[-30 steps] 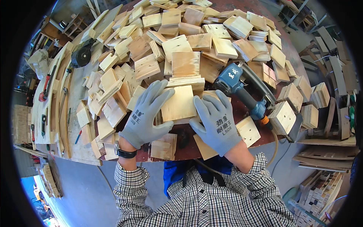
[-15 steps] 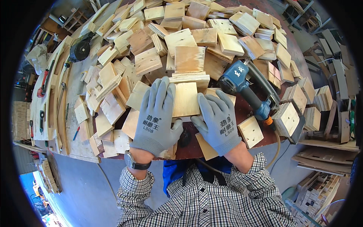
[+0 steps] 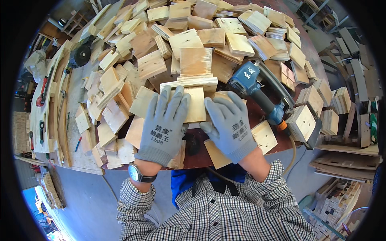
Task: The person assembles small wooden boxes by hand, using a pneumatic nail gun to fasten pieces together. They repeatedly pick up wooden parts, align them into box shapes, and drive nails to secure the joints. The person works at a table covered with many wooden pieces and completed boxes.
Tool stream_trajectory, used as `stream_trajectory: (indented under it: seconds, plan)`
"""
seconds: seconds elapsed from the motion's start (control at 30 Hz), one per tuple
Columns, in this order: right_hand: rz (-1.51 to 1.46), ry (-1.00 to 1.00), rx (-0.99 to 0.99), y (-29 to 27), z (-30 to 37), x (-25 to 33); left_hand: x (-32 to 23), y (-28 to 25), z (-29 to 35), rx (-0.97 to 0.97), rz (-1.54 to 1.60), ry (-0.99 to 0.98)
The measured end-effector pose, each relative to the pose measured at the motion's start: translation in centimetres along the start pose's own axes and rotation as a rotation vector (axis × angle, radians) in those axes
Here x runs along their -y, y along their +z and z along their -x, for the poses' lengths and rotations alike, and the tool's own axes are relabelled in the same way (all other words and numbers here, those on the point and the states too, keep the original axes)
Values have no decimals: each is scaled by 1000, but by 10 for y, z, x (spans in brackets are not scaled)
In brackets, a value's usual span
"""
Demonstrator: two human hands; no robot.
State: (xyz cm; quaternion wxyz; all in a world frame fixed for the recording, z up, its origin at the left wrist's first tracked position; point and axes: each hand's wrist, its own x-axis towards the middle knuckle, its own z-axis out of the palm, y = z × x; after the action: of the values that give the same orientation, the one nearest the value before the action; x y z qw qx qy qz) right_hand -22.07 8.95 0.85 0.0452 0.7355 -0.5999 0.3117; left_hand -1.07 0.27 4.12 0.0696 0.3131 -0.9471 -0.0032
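A pale plywood block [image 3: 195, 105] lies between my gloved hands at the near side of the table. My left hand [image 3: 163, 126] lies over its left side, fingers together and pointing away from me, the thumb by its near edge. My right hand [image 3: 230, 127] is against its right side, fingers bent and the thumb at its near corner. The two hands grip the block from both sides; its underside is hidden. Just beyond it are stacked plywood strips [image 3: 191, 82], with a squarish plywood piece [image 3: 196, 61] standing behind them.
A blue-and-black air nailer [image 3: 257, 90] with a hose [image 3: 294, 154] lies right of my right hand. Loose wooden blocks [image 3: 185, 39] heap up beyond and to the left. An angle grinder [image 3: 81, 54] and red-handled cutters [image 3: 44, 91] lie at the far left.
My left fingertips have drawn slightly towards me, baring more of the strips' left end. My right hand has tilted a little, still beside the block. The whole view has shifted slightly.
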Motion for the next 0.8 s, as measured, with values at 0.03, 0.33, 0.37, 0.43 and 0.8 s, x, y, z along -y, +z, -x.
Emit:
stream_trajectory:
  seconds: [0.03,0.33,0.37,0.43,0.8]
  plan:
    - [-23,40,-49,-7,0,-1,1,-4,3,5,-8,-8]
    - [215,306,105,-67,36,-24,3,5,1,-44,-8,9]
    - [299,302,154,-62,36,-21,3,4,1,-45,-13,10]
    - [311,525,464,-65,29,-6,2,4,1,-36,-24,14]
    - [110,586,446,-47,32,-19,-37,-11,26,-339,168,41]
